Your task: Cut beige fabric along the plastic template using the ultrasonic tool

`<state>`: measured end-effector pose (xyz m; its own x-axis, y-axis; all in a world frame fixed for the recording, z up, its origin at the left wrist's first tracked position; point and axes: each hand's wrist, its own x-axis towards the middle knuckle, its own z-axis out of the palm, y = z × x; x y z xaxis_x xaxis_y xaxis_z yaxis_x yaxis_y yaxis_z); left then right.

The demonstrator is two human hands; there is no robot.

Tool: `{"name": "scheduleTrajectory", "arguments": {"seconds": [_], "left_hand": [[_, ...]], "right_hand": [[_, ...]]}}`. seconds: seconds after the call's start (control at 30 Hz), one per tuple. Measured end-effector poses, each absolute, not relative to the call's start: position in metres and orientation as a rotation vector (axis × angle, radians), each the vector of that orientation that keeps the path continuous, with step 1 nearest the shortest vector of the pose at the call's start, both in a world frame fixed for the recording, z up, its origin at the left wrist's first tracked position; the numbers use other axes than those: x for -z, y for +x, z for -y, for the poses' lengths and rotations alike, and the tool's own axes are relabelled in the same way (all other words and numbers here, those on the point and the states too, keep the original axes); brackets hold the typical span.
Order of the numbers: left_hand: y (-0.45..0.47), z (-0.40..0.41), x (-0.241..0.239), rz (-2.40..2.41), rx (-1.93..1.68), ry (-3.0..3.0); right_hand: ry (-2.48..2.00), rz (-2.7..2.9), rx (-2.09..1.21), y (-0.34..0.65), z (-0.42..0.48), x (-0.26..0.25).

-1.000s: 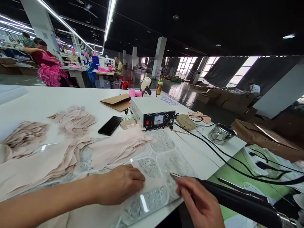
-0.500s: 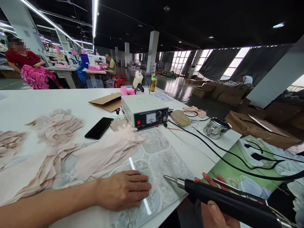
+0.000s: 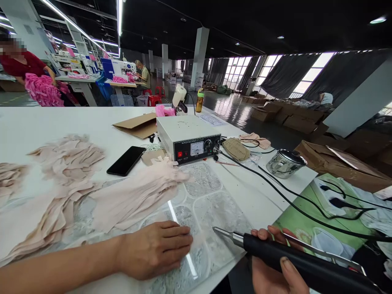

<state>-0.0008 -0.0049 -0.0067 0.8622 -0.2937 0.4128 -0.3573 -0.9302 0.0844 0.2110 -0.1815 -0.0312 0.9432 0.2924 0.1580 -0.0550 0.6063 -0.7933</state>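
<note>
My left hand (image 3: pixel 157 250) lies palm down, fingers stretched out, on a glossy marble-patterned sheet (image 3: pixel 220 208) at the table's front. Whether anything is under the palm is hidden. My right hand (image 3: pixel 272 261) is wrapped round the black handle of a pen-like ultrasonic hand tool (image 3: pixel 294 261). Its pointed metal tip faces left, a little above the sheet's right side and apart from my left hand. Beyond my left hand lies a fanned stack of thin beige fabric pieces (image 3: pixel 137 196). More beige fabric pieces (image 3: pixel 70 159) are heaped to the left.
A white control box (image 3: pixel 186 136) with dial and lit red switch stands at the back. Black cables (image 3: pixel 260 179) run rightward from it. Nearby are a black phone (image 3: pixel 126 160), folded cardboard (image 3: pixel 134 124), a steel pot (image 3: pixel 284 163) and a bottle (image 3: pixel 199 102). Two people are in the left background.
The view has tilted slightly. The fingers of my right hand have closed further round the tool's handle. My left hand stays flat on the sheet. The person in red has shifted left.
</note>
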Motion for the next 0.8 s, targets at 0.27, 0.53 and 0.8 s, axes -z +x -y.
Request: {"name": "scheduleTrajectory", "arguments": {"seconds": [0.27,0.53,0.8], "left_hand": [[-0.0005,0.0060,0.0085,0.495,-0.657,2.885],[0.0002,0.0065,0.0094,0.493,-0.657,2.900],[0.0011,0.0074,0.0075,0.495,-0.674,2.908]], "right_hand": [[-0.862,0.240,-0.213,0.2106,0.1790,0.0286],[-0.854,0.268,-0.224,0.2143,0.1792,0.0336],[-0.878,0.287,-0.194,0.2145,0.1781,0.0302]]}}
